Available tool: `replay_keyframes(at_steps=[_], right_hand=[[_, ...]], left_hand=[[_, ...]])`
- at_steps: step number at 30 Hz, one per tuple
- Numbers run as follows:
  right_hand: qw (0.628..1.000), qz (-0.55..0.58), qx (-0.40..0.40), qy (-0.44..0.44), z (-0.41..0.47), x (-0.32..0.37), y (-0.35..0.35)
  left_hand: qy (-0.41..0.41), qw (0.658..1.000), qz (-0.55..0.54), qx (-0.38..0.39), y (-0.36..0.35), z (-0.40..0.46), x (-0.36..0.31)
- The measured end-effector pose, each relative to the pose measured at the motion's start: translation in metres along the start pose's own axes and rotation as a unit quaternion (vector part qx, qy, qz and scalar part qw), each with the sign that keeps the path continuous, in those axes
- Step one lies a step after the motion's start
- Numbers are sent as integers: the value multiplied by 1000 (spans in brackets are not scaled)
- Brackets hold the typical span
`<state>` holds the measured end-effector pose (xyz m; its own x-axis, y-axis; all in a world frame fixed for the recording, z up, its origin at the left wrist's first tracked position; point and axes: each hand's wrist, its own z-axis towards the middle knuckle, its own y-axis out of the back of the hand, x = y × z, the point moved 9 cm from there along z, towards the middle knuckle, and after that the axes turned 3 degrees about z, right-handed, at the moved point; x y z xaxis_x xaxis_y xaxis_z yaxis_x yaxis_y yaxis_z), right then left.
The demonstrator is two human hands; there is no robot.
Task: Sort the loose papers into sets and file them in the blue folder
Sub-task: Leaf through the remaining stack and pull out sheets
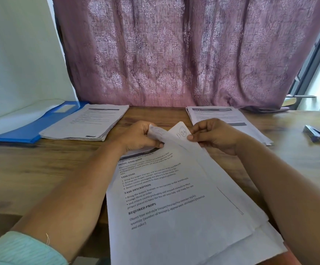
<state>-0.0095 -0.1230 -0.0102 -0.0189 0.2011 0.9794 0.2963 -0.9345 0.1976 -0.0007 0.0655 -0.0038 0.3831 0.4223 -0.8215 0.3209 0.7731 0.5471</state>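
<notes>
A fanned stack of printed papers (174,203) lies in front of me, reaching over the near table edge. My left hand (138,136) pinches the folded-back top corner of the upper sheet. My right hand (212,135) pinches the corner of the sheet under it, which has "DS4" handwritten in a circle. A sorted pile of papers (90,123) rests at the back left, beside the open blue folder (27,131). Another pile of papers (229,119) sits at the back right, partly hidden behind my right hand.
A dark stapler (317,134) lies on the wooden table (21,173) at the far right. A mauve patterned curtain (184,54) hangs behind the table, and a window frame (312,64) stands at the right.
</notes>
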Motion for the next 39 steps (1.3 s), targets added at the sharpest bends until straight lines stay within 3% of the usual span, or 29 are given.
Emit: replay_keyframes(at_steps=[3,9,13,20,23,26,28,33,35,39], right_hand=[[1000,30,-4,6,2,0,0],[991,57,-106,62,4,8,11],[986,67,-131,79,4,7,9],[996,9,-77,34,2,9,1],[991,-21,-126,28,0,13,16],[973,-158,-171,7,-1,8,38],[966,-202,-159,-25,-2,1,46],[952,-271,-10,-141,-13,-16,25],[952,-279,10,-129,-14,-14,18],[974,-210,-24,-80,-9,-6,19]], left_hand=[[-2,1000,-1,-23,5,2,5],[31,999,0,-22,6,2,10],[46,998,-30,-30,7,2,13],[48,999,-1,-10,5,4,18],[45,999,6,2,5,3,19],[29,999,40,9,4,3,14],[22,998,64,20,2,3,10],[17,995,89,36,1,1,6],[17,995,92,34,1,0,6],[34,998,43,-21,9,3,10]])
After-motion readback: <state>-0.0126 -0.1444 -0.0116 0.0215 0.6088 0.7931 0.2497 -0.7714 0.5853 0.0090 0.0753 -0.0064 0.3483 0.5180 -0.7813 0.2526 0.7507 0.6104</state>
